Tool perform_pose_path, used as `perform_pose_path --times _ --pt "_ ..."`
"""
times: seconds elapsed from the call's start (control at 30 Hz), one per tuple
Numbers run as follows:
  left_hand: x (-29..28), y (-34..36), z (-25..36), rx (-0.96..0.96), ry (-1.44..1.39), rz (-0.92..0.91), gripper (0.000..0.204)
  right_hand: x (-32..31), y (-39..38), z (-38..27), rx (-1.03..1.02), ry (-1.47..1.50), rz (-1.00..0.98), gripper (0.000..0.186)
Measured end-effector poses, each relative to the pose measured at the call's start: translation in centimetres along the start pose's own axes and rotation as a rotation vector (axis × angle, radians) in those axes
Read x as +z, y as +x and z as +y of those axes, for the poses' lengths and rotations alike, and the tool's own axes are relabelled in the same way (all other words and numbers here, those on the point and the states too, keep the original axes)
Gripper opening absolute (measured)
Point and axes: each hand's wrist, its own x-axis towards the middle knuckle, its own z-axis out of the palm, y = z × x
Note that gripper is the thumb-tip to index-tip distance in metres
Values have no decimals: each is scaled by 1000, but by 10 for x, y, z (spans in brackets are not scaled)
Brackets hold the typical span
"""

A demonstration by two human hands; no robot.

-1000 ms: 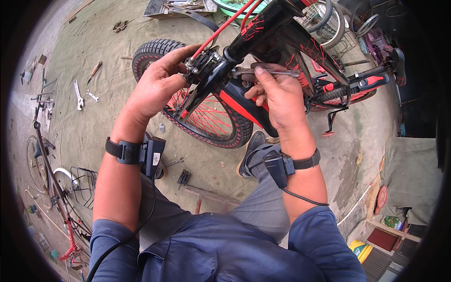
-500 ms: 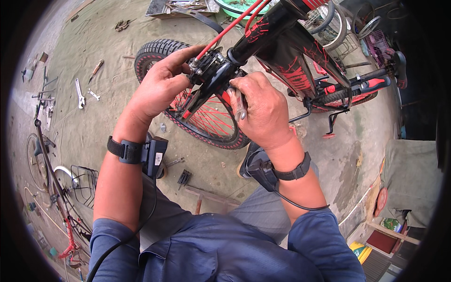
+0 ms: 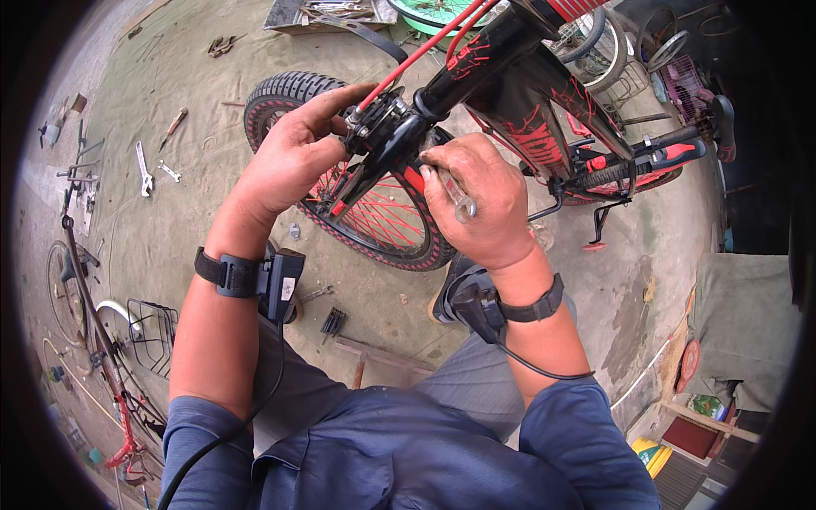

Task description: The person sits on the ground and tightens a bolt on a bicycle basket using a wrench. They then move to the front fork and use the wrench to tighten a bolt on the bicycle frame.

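A black and red bicycle (image 3: 535, 140) stands in front of me, its front wheel (image 3: 289, 85) angled across the ground. My left hand (image 3: 297, 144) grips the front brake (image 3: 378, 119) at the fork crown, thumb below and fingers stretched along its far side. A red cable (image 3: 421, 55) runs up from that brake. In my right hand (image 3: 484, 191), pinched between thumb and fingers at the fork's right side, is a metal wrench (image 3: 461, 202). Its near end sticks out toward me; the far end is hidden behind my fingers.
On the ground to the left lie a large wrench (image 3: 144, 170), a smaller wrench (image 3: 170, 172) and a screwdriver (image 3: 174, 127). A tool tray (image 3: 319, 25) sits at the far side. A black pedal (image 3: 333, 321) lies near my feet. Another bicycle (image 3: 93, 314) is at the left edge.
The wrench in my right hand has turned, its near end swinging to the right as the hand rolled. My left hand stays at the brake; the bicycle has shifted very slightly.
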Motion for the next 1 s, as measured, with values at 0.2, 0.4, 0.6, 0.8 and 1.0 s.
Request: perform_pose_path --times 0.2,0.4,0.6,0.8,1.0 --pt "-1 0 -1 -3 26 3 72 -9 1 8 611 616 96 17" --pt "2 1 -6 75 4 60 70 -9 3 16 795 809 179 23" --pt "3 1 -3 53 -12 41 71 -13 3 20 956 915 133 20" --pt "2 -1 1 15 -9 12 73 -12 7 21 1078 975 178 19" --pt "2 -1 -2 30 10 35 72 -13 8 20 1116 1021 193 19"
